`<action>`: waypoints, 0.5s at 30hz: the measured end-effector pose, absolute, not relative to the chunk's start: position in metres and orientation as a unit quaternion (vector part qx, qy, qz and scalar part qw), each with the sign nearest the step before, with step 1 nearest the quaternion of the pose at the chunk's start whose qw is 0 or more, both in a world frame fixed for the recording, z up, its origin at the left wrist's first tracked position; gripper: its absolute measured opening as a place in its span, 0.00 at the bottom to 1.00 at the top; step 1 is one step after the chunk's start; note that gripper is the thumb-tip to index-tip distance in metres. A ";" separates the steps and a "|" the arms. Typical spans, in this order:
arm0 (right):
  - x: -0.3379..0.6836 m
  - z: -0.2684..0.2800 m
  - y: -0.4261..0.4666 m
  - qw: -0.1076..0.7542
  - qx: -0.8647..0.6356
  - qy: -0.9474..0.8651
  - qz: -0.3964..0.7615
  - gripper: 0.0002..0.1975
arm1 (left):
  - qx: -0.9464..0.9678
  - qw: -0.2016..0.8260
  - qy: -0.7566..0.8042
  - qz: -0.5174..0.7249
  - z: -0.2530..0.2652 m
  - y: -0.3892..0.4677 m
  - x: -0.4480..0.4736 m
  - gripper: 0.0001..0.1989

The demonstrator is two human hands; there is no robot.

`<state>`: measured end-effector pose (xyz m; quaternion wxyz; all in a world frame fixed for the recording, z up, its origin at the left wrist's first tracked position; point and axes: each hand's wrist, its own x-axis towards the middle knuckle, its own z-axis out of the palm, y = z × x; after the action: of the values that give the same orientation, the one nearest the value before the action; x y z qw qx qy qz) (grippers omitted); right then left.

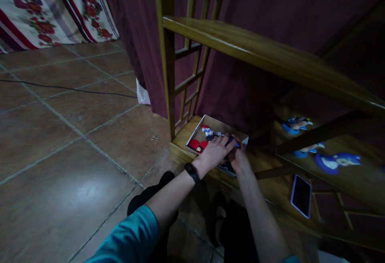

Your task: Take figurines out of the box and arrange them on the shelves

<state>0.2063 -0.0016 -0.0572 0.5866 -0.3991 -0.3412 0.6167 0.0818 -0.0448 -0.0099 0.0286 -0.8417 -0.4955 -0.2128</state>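
Note:
A shallow open box (pixel 196 132) sits on the shelf's lowest board, with several small toy figurines inside. Among them are a red one with round ears (pixel 194 144) and a white-and-blue one (pixel 207 131). My left hand (pixel 215 150), with a black band on its wrist, reaches over the box, its fingers curled onto a blue figurine (pixel 235 142). On the right side of the same figurine, my right hand (pixel 239 156) closes from below. Both hands meet over the box's right part, and they cover most of the figurine. Its exact shape is hidden.
A wooden shelf board (pixel 240 44) crosses above the box, beside a lattice side frame (pixel 167 66). Several blue figurines, one of them large (pixel 337 162), stand on a board at right. A phone (pixel 301 196) lies right of my hands. A cable (pixel 75 90) runs across the tiles.

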 end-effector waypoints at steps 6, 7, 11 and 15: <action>0.208 -0.058 -0.002 0.581 -0.398 -0.350 0.618 0.21 | -0.840 0.040 -0.497 -0.213 -0.010 -0.046 0.082 0.27; 0.208 -0.058 -0.003 0.579 -0.399 -0.351 0.619 0.21 | -0.839 0.044 -0.499 -0.212 -0.010 -0.046 0.082 0.27; 0.209 -0.056 -0.004 0.574 -0.405 -0.344 0.624 0.21 | -0.839 0.050 -0.499 -0.209 -0.011 -0.048 0.082 0.26; 0.207 -0.053 -0.007 0.564 -0.412 -0.337 0.631 0.21 | -0.840 0.016 -0.493 -0.228 -0.012 -0.047 0.079 0.28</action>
<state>0.2067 -0.0066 -0.0530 0.5643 -0.4123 -0.3369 0.6309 0.0789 -0.0465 -0.0124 0.0158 -0.8396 -0.4929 -0.2275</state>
